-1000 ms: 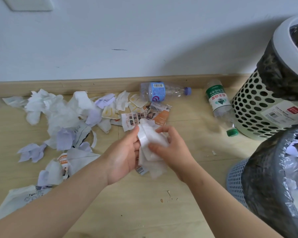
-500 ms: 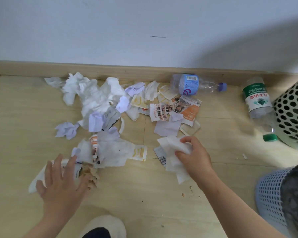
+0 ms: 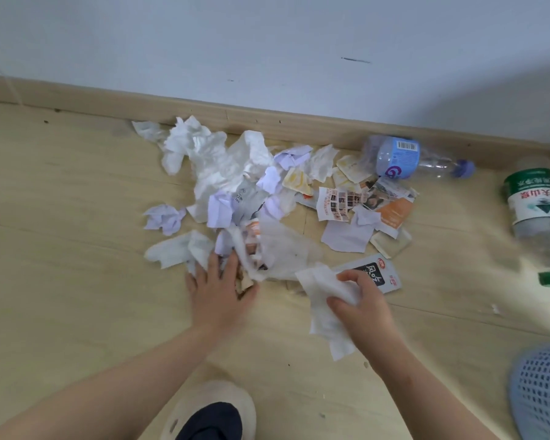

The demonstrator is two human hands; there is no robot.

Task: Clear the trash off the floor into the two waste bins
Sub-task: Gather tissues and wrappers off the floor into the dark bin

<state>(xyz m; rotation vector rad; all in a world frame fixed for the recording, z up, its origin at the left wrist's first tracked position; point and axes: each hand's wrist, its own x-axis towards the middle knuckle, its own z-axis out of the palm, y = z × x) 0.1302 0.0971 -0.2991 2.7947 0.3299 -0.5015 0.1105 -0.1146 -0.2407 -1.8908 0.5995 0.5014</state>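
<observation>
A heap of crumpled white tissues and torn paper scraps (image 3: 232,176) lies on the wooden floor by the skirting board. My right hand (image 3: 362,303) grips a white tissue (image 3: 323,300), which hangs below my fingers. My left hand (image 3: 218,289) lies flat with spread fingers on the near edge of the heap, touching tissue and a brown scrap. A white and black wrapper (image 3: 373,276) lies just beyond my right hand. A clear bottle with a blue label (image 3: 407,158) lies near the skirting board, and one with a green label (image 3: 537,211) at the right. One blue perforated bin (image 3: 543,395) shows at bottom right.
Printed leaflet pieces (image 3: 359,201) lie between the heap and the bottles. My foot in a light slipper (image 3: 210,411) stands on the floor between my arms. The wall and skirting board (image 3: 267,119) close off the far side.
My left hand slid rightward into the heap, pushing scraps together. My right hand kept its tissue. The view swung left, so the white bin left the frame.
</observation>
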